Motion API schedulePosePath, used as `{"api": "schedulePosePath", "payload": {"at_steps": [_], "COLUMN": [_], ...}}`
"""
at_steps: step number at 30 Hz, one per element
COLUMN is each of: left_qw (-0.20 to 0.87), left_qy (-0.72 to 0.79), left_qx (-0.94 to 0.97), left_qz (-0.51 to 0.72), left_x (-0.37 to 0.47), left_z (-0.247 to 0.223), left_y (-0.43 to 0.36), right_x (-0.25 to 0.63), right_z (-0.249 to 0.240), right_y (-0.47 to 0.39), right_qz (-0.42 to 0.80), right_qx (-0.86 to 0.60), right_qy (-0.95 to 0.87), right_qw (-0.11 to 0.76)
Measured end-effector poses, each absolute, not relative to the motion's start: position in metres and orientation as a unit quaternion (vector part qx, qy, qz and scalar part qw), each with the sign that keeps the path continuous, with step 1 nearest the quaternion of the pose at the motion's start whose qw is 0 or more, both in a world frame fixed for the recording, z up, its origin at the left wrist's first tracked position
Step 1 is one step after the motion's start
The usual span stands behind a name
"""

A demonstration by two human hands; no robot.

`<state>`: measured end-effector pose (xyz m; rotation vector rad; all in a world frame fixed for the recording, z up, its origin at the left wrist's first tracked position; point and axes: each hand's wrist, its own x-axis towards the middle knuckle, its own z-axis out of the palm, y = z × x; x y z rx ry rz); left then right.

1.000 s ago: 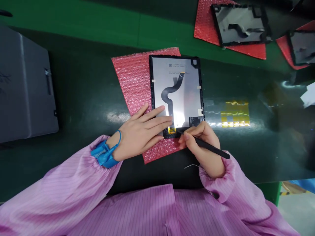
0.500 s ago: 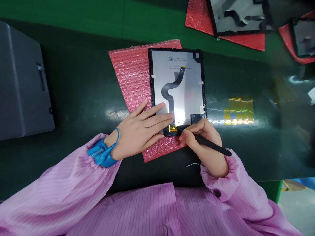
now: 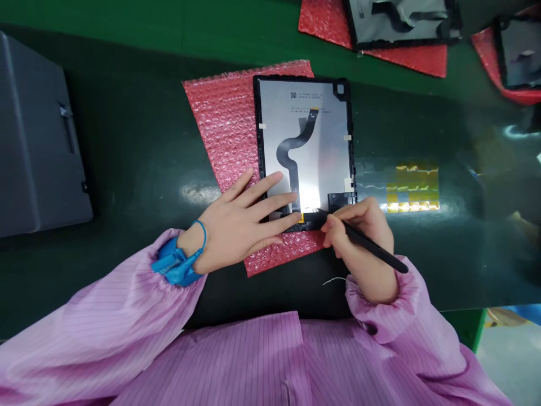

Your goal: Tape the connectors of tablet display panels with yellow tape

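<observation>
Right now, closest in, purple sleeves (image 3: 380,321) frame the action, a blue wristband (image 3: 180,266) on the left wrist. Left hand (image 3: 240,223) spread flat, fingers loose and grasping nothing, their tips over the lower part of the display panel (image 3: 329,152). Right hand (image 3: 366,248) pinches black tweezers (image 3: 374,248), tip low over the panel's bottom edge; contact is too fine to call.

And the panel? Back side up before the wearer, partly on red bubble wrap (image 3: 224,124). Its ribbon cable (image 3: 288,158) is already laid in a curve, with a yellow patch (image 3: 301,219) at the lower end, half under a finger. That end looks like the part being worked; whether the patch is fully stuck down can't be told.

Off right, more yellow strips (image 3: 413,180) lie unused, it seems; a grey case (image 3: 38,146) sits left. Farthest out, two other panels (image 3: 367,28) rest on red wrap, finished or waiting, no telling which.
</observation>
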<state>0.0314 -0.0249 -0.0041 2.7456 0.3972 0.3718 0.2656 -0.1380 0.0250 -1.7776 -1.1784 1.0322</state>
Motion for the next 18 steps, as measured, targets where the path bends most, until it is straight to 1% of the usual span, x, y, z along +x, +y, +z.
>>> {"api": "schedulePosePath", "payload": {"at_steps": [2,4,6,8,10,13,14,15,16,18], "left_qw": [0.157,0.147,0.162,0.228,0.353,0.579,0.627,0.644,0.634,0.574], "left_qy": [0.142,0.156,0.174,0.201,0.238,0.294,0.319,0.355,0.399,0.471], "left_qx": [0.969,0.965,0.956,0.933,0.873,0.663,0.578,0.507,0.459,0.429], "left_qz": [0.129,0.153,0.174,0.193,0.239,0.372,0.413,0.450,0.477,0.514], "left_x": [0.034,0.038,0.038,0.029,0.006,-0.049,-0.070,-0.090,-0.107,-0.131], "left_z": [-0.006,-0.007,-0.006,-0.002,0.003,0.015,0.020,0.026,0.031,0.041], "left_y": [-0.026,-0.030,-0.036,-0.044,-0.054,-0.074,-0.082,-0.089,-0.095,-0.104], "right_x": [0.270,0.274,0.276,0.277,0.276,0.276,0.276,0.276,0.277,0.277], "right_z": [0.023,0.022,0.022,0.022,0.020,0.016,0.015,0.014,0.012,0.011], "right_y": [-0.141,-0.142,-0.145,-0.148,-0.151,-0.154,-0.154,-0.154,-0.153,-0.152], "right_qz": [0.360,0.294,0.213,0.137,0.086,0.029,0.022,0.021,0.025,0.033], "right_qx": [-0.695,-0.657,-0.590,-0.532,-0.503,-0.465,-0.457,-0.454,-0.453,-0.455], "right_qy": [-0.471,-0.557,-0.696,-0.798,-0.840,-0.868,-0.871,-0.871,-0.870,-0.867], "right_qw": [0.407,0.414,0.349,0.249,0.183,0.171,0.179,0.187,0.194,0.202]}}
